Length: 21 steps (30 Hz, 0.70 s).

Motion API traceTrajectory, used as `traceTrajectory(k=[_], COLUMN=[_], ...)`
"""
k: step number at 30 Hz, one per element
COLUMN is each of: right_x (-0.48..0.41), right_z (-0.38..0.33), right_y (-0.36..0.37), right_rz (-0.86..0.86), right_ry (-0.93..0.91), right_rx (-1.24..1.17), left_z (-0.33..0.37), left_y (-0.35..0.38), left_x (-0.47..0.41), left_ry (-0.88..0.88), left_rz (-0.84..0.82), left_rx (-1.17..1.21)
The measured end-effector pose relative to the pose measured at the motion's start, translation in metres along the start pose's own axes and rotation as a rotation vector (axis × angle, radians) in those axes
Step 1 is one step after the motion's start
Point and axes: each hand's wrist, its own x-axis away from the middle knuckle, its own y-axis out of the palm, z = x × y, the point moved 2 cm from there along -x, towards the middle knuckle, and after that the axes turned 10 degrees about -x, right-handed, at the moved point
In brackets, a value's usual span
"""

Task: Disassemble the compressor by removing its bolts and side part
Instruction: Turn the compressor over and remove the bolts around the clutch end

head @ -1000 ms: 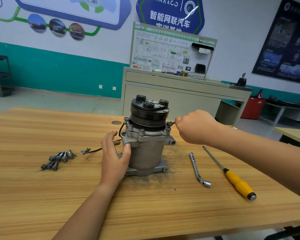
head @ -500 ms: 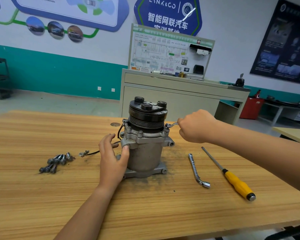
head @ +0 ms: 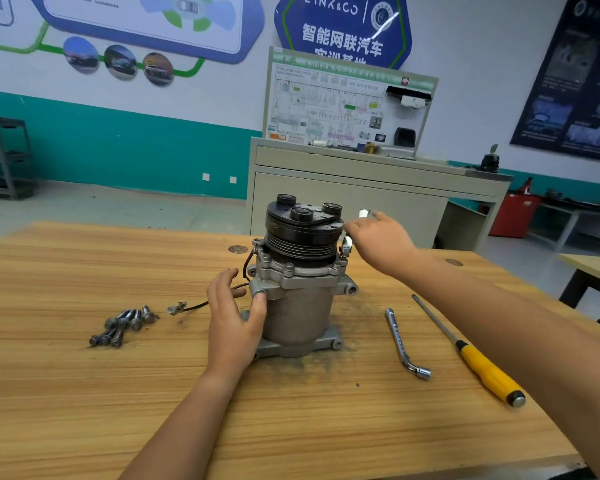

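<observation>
The grey metal compressor (head: pixel 302 313) stands upright on the wooden table (head: pixel 84 393), its black pulley (head: pixel 302 230) on top. My left hand (head: pixel 232 327) rests against its left side, with the thumb on a mounting lug and the fingers relaxed. At the pulley's upper right, my right hand (head: pixel 381 242) holds a small bent wrench (head: pixel 346 244). The wrench's lower end sits over a bolt (head: pixel 340 263) on the top flange, and the view there is blurred. Several removed bolts (head: pixel 122 325) lie in a pile on the left.
An L-shaped socket wrench (head: pixel 400 341) and a yellow-handled screwdriver (head: pixel 482 368) lie to the right of the compressor. A black wire with a connector (head: pixel 187 306) trails left from it. A cabinet with a display board (head: pixel 347 109) stands behind the table.
My right hand has swung up and round from the flange's right side to the pulley's edge, turning the small wrench. The left hand stays on the compressor.
</observation>
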Motion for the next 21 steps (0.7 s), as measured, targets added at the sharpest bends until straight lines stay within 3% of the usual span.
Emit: traceTrajectory(k=[3,6,15,21], right_x=[0.015,0.038,0.062,0.057], right_z=[0.008,0.013,-0.019,-0.04], right_y=[-0.009,-0.012,-0.033,-0.056], right_rz=[0.157,0.105,-0.182,-0.284], right_ry=[0.179,0.297,0.196,0.007], right_rx=[-0.291,-0.41,-0.047,0.274], left_z=[0.0,-0.001,-0.002,0.0], left_y=[0.001,0.003,0.001,0.001], left_x=[0.0,0.0,0.001,0.001], left_ry=[-0.002,0.004,-0.007,0.008], left_rz=[-0.001,-0.008,0.001,-0.028], left_rx=[-0.007,-0.005,-0.008,-0.005])
